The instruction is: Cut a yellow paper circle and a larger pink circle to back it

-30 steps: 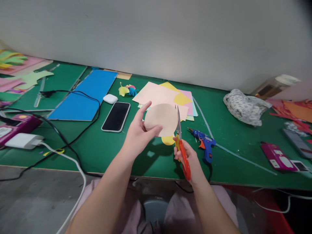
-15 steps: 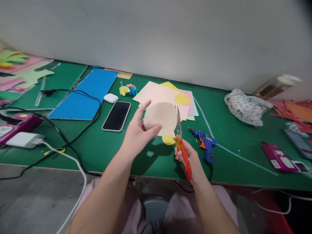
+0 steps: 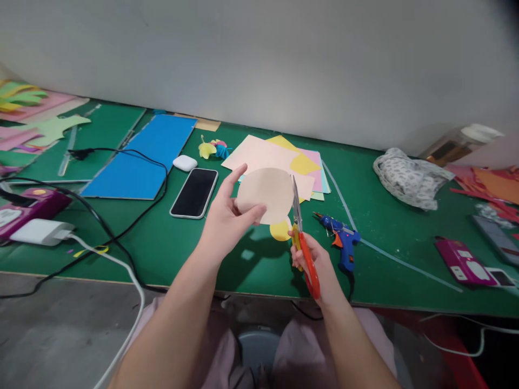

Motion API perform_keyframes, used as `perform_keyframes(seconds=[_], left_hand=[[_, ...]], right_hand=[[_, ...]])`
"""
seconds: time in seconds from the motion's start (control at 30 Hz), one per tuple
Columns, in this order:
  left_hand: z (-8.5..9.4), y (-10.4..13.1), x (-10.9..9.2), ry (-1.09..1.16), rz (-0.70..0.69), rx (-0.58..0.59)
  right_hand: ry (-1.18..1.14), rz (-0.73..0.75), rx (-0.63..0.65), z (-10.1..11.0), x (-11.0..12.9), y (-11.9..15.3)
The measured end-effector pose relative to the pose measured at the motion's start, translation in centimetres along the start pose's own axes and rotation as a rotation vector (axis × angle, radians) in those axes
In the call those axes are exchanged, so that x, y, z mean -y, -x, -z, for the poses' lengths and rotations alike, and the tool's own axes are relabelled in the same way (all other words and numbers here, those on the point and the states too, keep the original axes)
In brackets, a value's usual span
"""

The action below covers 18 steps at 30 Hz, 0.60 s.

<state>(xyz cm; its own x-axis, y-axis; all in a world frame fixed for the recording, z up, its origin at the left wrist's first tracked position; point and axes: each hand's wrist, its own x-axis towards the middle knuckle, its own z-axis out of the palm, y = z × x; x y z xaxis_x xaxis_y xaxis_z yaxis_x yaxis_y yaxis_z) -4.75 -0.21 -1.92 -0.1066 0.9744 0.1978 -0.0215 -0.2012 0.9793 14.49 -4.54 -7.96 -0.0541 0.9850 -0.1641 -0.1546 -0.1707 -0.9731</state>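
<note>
A round, pale cream paper piece (image 3: 265, 193) is pinched at its lower left by my left hand (image 3: 227, 216), thumb on top. My right hand (image 3: 312, 256) grips scissors (image 3: 310, 265) with red and yellow handles. Their blades point up, slightly parted, beside the right edge of the paper. Under the paper and left of the scissors lies a yellow round piece (image 3: 279, 230). Behind the held paper is a stack of coloured sheets (image 3: 259, 154) in pink, yellow and blue.
A blue glue gun (image 3: 343, 237) lies right of the scissors. Left are a phone (image 3: 194, 193), a white case (image 3: 185, 163), a blue board (image 3: 150, 151) and cables. Farther right sit a patterned cloth bundle (image 3: 407, 178) and a magenta device (image 3: 464, 262).
My left hand has shifted slightly left and up with the cream paper, widening the gap to the scissor blades. My right hand has barely moved.
</note>
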Motion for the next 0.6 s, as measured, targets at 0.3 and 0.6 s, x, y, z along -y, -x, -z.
perform_keyframes(seconds=[0.3, 0.6], left_hand=[[0.17, -0.07, -0.49, -0.003, 0.006, -0.050], [0.35, 0.05, -0.80, -0.003, 0.002, -0.089]], right_hand=[[0.015, -0.006, 0.028, -0.05, 0.26, 0.12], [0.025, -0.025, 0.060, -0.08, 0.65, 0.16]])
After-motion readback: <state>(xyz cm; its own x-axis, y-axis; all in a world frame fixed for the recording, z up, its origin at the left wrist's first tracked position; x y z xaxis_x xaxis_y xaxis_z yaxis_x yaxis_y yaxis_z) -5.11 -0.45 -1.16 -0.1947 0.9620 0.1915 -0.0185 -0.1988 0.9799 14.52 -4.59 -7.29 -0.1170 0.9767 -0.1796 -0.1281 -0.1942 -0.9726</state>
